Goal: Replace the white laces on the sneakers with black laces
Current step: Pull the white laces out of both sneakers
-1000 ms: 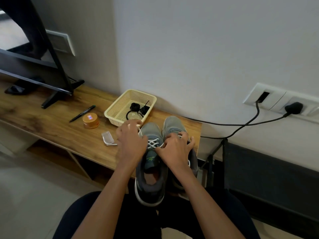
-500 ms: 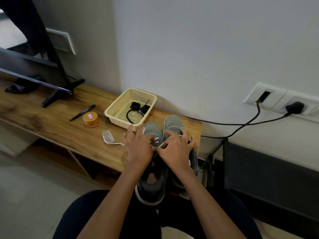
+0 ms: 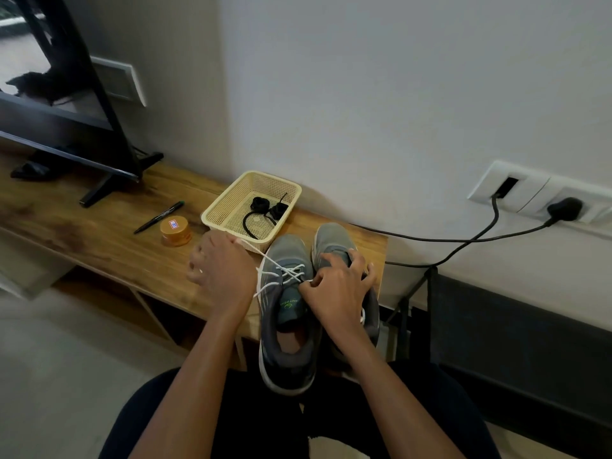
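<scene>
Two sneakers [image 3: 285, 251] stand at centre frame. Fingers of the left hand [image 3: 222, 273] pinch one white lace [image 3: 265, 256]. Right hand [image 3: 337, 291] fingers pinch its crossings. Two black lace bundles [image 3: 261, 204] lie in one basket [image 3: 212, 216].

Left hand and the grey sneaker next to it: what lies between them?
A stretch of white lace, seen in the head view: it runs from the left hand, which holds it, to the eyelets of the sneaker.

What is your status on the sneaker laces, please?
Left hand grips white lace end, stretched out sideways. Right hand pinches it at the grey sneaker's eyelets. Black laces wait in the basket. No obstruction seen.
</scene>
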### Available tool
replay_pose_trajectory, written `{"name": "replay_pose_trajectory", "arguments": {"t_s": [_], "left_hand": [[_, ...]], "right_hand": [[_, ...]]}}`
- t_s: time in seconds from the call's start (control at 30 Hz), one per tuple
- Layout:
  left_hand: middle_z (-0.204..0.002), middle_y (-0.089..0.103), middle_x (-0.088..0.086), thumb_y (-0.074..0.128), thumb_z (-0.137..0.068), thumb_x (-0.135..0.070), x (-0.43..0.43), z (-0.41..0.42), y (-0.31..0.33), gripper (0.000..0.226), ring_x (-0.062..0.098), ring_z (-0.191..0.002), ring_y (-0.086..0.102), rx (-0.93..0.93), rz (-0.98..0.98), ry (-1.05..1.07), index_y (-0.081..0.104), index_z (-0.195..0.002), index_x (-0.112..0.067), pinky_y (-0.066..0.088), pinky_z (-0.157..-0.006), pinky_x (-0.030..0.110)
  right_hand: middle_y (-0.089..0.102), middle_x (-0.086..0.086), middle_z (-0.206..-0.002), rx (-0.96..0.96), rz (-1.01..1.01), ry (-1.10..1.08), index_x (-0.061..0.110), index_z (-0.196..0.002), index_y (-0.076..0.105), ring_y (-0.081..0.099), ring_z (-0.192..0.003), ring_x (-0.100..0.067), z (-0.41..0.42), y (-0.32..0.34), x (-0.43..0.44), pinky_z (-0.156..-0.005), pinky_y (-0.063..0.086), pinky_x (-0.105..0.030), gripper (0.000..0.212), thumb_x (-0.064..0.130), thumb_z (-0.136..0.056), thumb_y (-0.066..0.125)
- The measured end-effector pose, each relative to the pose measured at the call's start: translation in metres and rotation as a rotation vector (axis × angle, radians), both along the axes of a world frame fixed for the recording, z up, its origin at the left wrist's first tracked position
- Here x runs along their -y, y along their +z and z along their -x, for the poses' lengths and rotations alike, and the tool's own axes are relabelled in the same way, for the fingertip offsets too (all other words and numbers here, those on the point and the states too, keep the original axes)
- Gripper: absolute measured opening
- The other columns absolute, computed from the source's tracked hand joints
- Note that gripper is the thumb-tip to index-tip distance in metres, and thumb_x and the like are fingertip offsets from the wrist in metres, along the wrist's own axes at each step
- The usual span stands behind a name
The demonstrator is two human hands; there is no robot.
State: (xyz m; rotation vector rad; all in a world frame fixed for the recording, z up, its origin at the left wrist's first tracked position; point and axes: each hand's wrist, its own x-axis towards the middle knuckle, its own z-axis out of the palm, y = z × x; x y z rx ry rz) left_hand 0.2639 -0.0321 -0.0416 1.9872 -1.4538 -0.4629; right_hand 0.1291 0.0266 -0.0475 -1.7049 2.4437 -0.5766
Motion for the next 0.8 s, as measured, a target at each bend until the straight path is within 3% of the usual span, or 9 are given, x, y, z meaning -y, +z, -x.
{"name": "replay_pose_trajectory", "arguments": {"t_s": [0.17, 0.27, 0.37, 0.47, 0.6, 0.8], "left_hand": [[-0.127, 0.050, 0.010, 0.039, -0.098, -0.018, 0.000, 0.001, 0.007, 0.016, 0.032, -0.129, 0.034, -0.171, 0.033, 0.136, 0.049, -0.111, -0.014, 0.018, -0.106, 0.050], [-0.127, 0.050, 0.010, 0.044, -0.094, -0.011, -0.007, 0.008, 0.013, 0.020, 0.031, -0.130, 0.032, -0.206, 0.079, 0.084, 0.047, -0.113, -0.016, 0.021, -0.105, 0.050], [-0.139, 0.042, 0.004, 0.054, -0.084, -0.007, -0.014, 0.016, 0.009, 0.033, 0.028, -0.138, 0.022, 0.029, 0.116, -0.245, 0.052, -0.112, -0.024, 0.019, -0.109, 0.052], [-0.153, 0.023, -0.003, 0.062, -0.083, -0.023, -0.018, 0.024, -0.002, 0.023, 0.028, -0.144, 0.004, 0.291, -0.057, -0.510, 0.060, -0.103, -0.034, 0.006, -0.112, 0.054], [-0.153, 0.026, -0.004, 0.065, -0.084, -0.039, -0.022, 0.029, -0.008, 0.018, 0.028, -0.144, 0.005, 0.379, -0.137, -0.530, 0.065, -0.102, -0.038, 0.004, -0.113, 0.053], [-0.152, 0.026, -0.005, 0.060, -0.088, -0.040, -0.023, 0.033, -0.010, 0.021, 0.026, -0.143, 0.008, 0.430, -0.172, -0.527, 0.067, -0.108, -0.036, 0.010, -0.112, 0.051]], "right_hand": [[0.056, 0.012, -0.130, -0.005, 0.052, -0.008, 0.017, -0.078, 0.076, 0.021, -0.137, -0.024, -0.003, -0.002, -0.001, -0.108, 0.003, -0.045, 0.022, 0.036, -0.077, 0.063], [0.055, 0.010, -0.132, -0.030, 0.051, -0.017, 0.018, -0.082, 0.075, 0.022, -0.136, -0.025, -0.006, -0.003, -0.002, -0.107, 0.002, -0.046, 0.024, 0.038, -0.078, 0.062], [0.048, 0.006, -0.137, -0.073, 0.001, -0.026, 0.020, -0.092, 0.073, 0.021, -0.136, -0.027, -0.007, -0.004, -0.006, -0.106, 0.001, -0.048, 0.031, 0.045, -0.079, 0.062], [0.043, 0.001, -0.139, -0.072, 0.013, -0.038, 0.017, -0.097, 0.071, 0.021, -0.136, -0.032, -0.009, -0.005, -0.009, -0.107, 0.001, -0.052, 0.037, 0.048, -0.076, 0.067], [0.034, 0.003, -0.146, -0.066, -0.058, 0.007, 0.019, -0.107, 0.069, 0.013, -0.138, -0.032, -0.009, -0.005, -0.007, -0.107, -0.002, -0.053, 0.038, 0.045, -0.080, 0.065], [0.036, 0.005, -0.146, -0.007, -0.061, 0.036, 0.020, -0.110, 0.069, 0.012, -0.139, -0.030, -0.009, -0.006, -0.007, -0.110, -0.002, -0.054, 0.032, 0.037, -0.084, 0.063]]}}
